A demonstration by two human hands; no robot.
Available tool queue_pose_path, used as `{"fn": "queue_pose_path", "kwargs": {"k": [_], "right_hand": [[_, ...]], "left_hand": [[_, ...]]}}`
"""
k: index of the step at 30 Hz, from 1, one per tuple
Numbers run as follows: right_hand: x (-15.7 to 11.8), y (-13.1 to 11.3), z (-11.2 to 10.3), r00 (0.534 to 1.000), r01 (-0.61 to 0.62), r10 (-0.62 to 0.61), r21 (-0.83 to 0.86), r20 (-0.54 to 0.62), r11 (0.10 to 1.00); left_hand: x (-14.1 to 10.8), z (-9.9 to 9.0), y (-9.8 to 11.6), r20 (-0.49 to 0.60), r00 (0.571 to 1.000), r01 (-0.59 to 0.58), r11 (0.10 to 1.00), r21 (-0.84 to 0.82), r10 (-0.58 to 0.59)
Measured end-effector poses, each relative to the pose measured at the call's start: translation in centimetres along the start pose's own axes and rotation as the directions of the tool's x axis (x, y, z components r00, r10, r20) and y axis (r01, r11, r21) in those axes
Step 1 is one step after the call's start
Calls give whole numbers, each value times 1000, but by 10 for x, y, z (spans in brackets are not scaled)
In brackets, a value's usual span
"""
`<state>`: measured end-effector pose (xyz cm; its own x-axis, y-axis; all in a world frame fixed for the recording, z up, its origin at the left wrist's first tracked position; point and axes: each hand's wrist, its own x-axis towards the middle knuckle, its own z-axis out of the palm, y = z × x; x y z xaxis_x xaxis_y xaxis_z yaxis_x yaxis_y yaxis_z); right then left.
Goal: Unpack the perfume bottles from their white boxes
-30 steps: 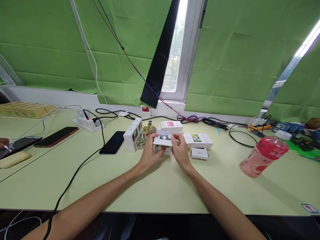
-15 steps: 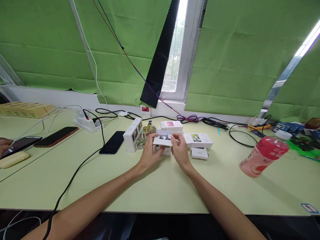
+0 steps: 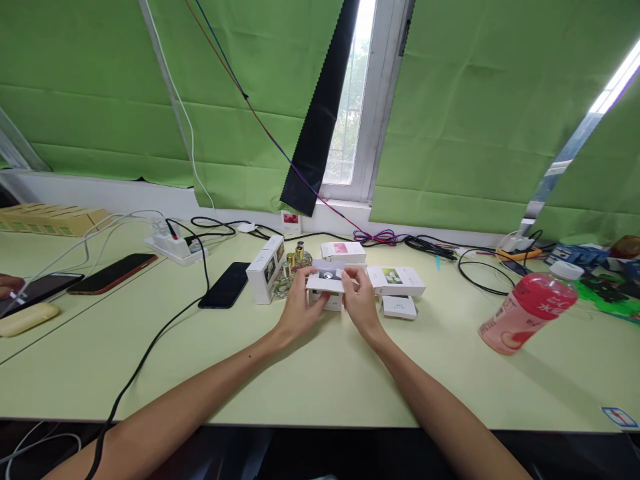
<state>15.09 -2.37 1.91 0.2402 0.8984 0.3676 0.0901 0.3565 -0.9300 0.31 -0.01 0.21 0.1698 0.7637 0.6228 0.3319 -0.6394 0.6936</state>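
Between my two hands stands a small white carton (image 3: 334, 303) with its top flap up and a round silvery piece showing in the opening. My left hand (image 3: 303, 303) grips its left side, thumb across the front under the flap. On the right side my right hand (image 3: 359, 299) pinches the edge of the carton. Just left are several small glass perfume bottles (image 3: 285, 281) with gold and green caps, beside upright white boxes (image 3: 261, 277). To the right lie a white box with a flower picture (image 3: 397, 280) and a smaller white box (image 3: 399, 307). Another white box (image 3: 343, 252) lies behind.
A dark phone (image 3: 225, 285) lies left of the boxes, with a black cable (image 3: 165, 333) running past it. A pink drink bottle (image 3: 527, 312) stands at the right. Another person's hand (image 3: 9, 285) is at the far left, by a phone. Power strips and cables line the wall.
My hands and the carton hold almost the same position. The other person's hand at the far left has shifted slightly.
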Motion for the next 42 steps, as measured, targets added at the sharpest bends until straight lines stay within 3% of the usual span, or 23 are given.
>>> {"fn": "queue_pose_path", "kwargs": {"k": [42], "right_hand": [[0, -1, 0, 1000, -17, 16, 24, 26, 1000]], "left_hand": [[0, 0, -2, 13, 1000, 10, 1000, -8, -10]]}}
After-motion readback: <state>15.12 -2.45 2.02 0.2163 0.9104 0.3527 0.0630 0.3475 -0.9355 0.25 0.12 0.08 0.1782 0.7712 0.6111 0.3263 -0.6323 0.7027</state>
